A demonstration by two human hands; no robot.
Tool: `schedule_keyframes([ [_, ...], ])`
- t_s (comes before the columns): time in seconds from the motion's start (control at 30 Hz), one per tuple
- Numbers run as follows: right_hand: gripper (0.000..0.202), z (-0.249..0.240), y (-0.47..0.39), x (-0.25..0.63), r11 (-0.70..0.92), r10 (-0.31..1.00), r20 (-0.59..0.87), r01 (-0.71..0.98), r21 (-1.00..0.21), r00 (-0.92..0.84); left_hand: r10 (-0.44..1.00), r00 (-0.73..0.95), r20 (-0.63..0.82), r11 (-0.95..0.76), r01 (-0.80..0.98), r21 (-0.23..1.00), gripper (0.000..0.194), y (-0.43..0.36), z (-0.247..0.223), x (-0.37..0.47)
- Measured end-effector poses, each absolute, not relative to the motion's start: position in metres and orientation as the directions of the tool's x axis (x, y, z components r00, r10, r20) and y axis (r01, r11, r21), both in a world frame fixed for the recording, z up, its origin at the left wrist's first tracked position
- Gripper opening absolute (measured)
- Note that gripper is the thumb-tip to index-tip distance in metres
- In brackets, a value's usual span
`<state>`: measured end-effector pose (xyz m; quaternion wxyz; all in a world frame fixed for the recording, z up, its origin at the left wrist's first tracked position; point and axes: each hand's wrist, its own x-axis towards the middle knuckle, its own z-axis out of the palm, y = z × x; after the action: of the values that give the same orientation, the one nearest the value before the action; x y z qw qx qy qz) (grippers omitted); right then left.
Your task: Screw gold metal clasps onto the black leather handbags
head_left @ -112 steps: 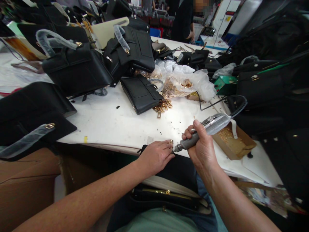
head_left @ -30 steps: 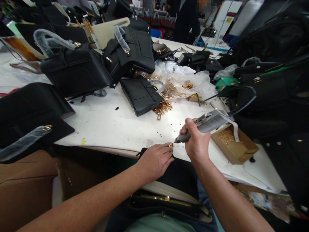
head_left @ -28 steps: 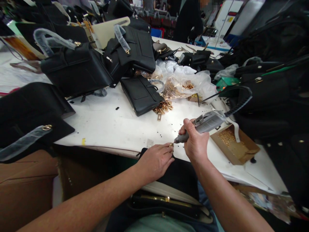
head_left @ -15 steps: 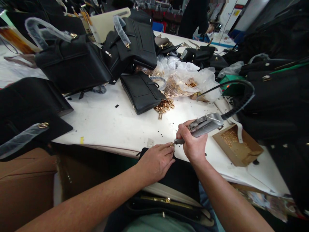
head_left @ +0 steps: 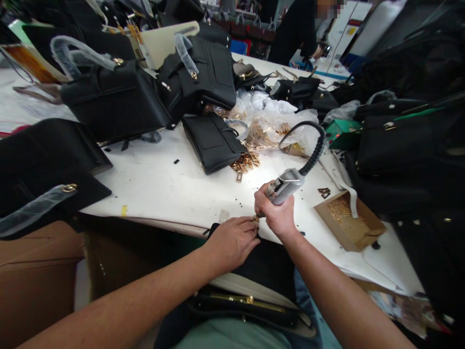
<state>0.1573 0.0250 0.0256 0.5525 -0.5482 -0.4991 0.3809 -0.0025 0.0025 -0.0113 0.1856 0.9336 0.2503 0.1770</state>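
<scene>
My right hand (head_left: 278, 213) is wrapped round a grey metal air screwdriver (head_left: 286, 185), with a black corrugated hose arching from its rear. The tool's tip points down at a small gold clasp (head_left: 255, 220) by the table's front edge; exact contact is hidden by fingers. My left hand (head_left: 232, 242) pinches that clasp and the edge of a black bag (head_left: 271, 259), which lies across my lap. Lower on the bag a gold zip (head_left: 236, 299) shows. The parts under my left fingers are hidden.
Several black handbags (head_left: 112, 97) stand at the left and back. A smaller black bag (head_left: 214, 140) lies mid-table beside gold buckles (head_left: 247, 163). Plastic bags of fittings (head_left: 267, 131) are behind. At right is a cardboard box (head_left: 363, 228) of small gold pieces. A person (head_left: 294, 34) works beyond.
The screwdriver has swung from a slanted position to a steeper one, its tip coming over the clasp. My right hand has moved slightly left, and the hose has shifted left with it.
</scene>
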Motion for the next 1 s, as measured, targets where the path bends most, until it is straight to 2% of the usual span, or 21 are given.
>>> schedule_keyframes([
  [0.17,0.036,0.025,0.023,0.164,0.082,0.960,0.084,0.016,-0.996,0.268,0.534,0.799,0.277,-0.811,0.393,0.433,0.022,0.002,-0.015,-0.004],
  [0.37,0.035,0.052,0.001,0.167,0.331,0.868,0.225,-0.178,-0.927,0.443,0.520,0.792,0.320,-0.822,0.364,0.437,0.027,0.002,-0.018,-0.005],
  [0.53,0.030,0.063,-0.019,0.160,0.324,0.893,0.166,-0.340,-0.883,0.418,0.492,0.804,0.333,-0.839,0.336,0.429,0.026,0.003,-0.014,-0.005],
  [0.77,0.031,0.049,-0.022,0.154,0.281,0.907,0.101,-0.409,-0.868,0.408,0.501,0.807,0.313,-0.828,0.342,0.444,0.026,0.003,-0.017,-0.005],
  [1.0,0.032,0.052,-0.023,0.150,0.266,0.910,0.103,-0.375,-0.888,0.402,0.498,0.816,0.294,-0.823,0.338,0.457,0.024,0.002,-0.012,-0.004],
])
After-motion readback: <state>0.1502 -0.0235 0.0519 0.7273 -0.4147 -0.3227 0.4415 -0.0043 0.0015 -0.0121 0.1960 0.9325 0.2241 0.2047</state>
